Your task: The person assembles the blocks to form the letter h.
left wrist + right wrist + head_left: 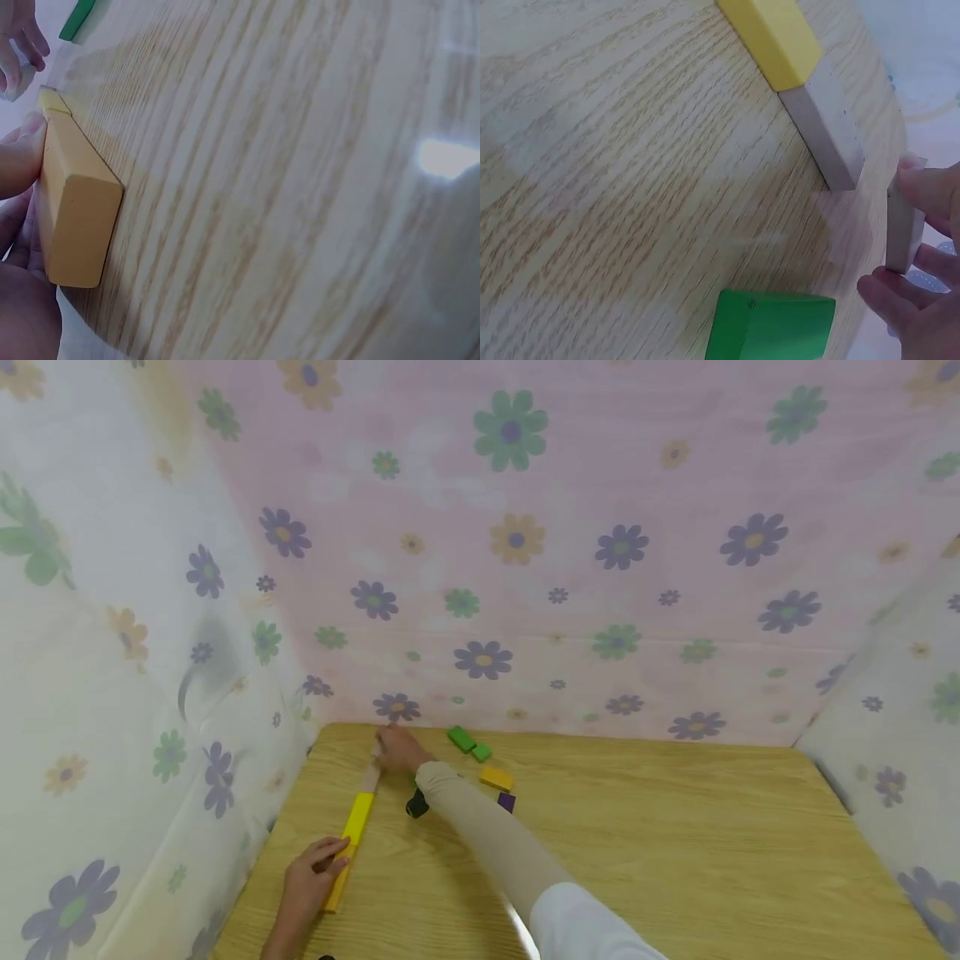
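Note:
An orange block [82, 232], a yellow block [358, 817] and a pale block [829, 127] lie end to end in a row along the left of the table. My left hand [311, 877] holds the orange block at the near end, thumb on one face and fingers at its side. Up at the far end, my right hand [401, 750] pinches a second pale block [904, 221] between thumb and fingers. In the right wrist view this block is just beyond the row's pale end, with a gap between them.
Right of my right hand lie a green block [462, 739], a smaller green block [482, 752], an orange-yellow block [497, 777] and a purple block [507, 802]. Flowered cloth [555, 610] hangs behind the wooden table [675, 843] and at both sides.

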A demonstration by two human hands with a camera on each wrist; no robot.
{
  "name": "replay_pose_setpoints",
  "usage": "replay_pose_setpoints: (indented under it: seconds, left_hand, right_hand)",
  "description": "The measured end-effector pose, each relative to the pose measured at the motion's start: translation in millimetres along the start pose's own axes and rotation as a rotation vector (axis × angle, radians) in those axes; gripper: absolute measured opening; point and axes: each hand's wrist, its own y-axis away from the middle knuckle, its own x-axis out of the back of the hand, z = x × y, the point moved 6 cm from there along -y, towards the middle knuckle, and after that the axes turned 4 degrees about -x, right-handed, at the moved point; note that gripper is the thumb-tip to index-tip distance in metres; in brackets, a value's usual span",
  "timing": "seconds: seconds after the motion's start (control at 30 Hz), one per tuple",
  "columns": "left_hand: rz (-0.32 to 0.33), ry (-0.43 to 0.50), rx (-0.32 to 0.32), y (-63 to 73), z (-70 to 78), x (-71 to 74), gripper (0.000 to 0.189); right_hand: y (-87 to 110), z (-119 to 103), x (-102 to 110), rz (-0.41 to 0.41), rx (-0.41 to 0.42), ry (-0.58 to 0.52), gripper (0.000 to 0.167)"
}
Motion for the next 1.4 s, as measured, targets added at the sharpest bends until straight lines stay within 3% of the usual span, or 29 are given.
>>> replay_pose_setpoints:
  seconds: [0.4, 0.63, 0.9, 1.0, 1.17, 1.4]
  left_hand:
    - [0.011, -0.019, -0.015, -1.2, -1.8, -1.3, 0.033]
    - [0.016, -0.013, -0.026, -2.2, 0.0, -2.4, 0.032]
    - [0.056, -0.023, -0.046, -1.3, 0.4, -0.8, 0.031]
    - [0.048, -0.025, -0.051, -1.3, 1.7, -1.4, 0.03]
    - [0.039, -0.038, -0.053, -2.6, 1.8, -1.2, 0.029]
    - [0.021, -0.05, -0.028, -0.8, -0.1, 1.1, 0.029]
  right_hand:
    - [-14.3, 9, -15, 0.024, 0.008, 0.071, 0.041]
    - [-8.0, 5, -13, 0.026, 0.01, 0.134, 0.035]
    - [-18.8, 10, -26, 0.046, 0.101, 0.082, 0.023]
    - [-14.0, 9, -28, 0.054, 0.114, 0.131, 0.025]
    - [5.6, -4, -23, 0.043, 0.118, 0.229, 0.009]
    - [20.6, -11, -24, 0.012, 0.138, 0.235, 0.012]
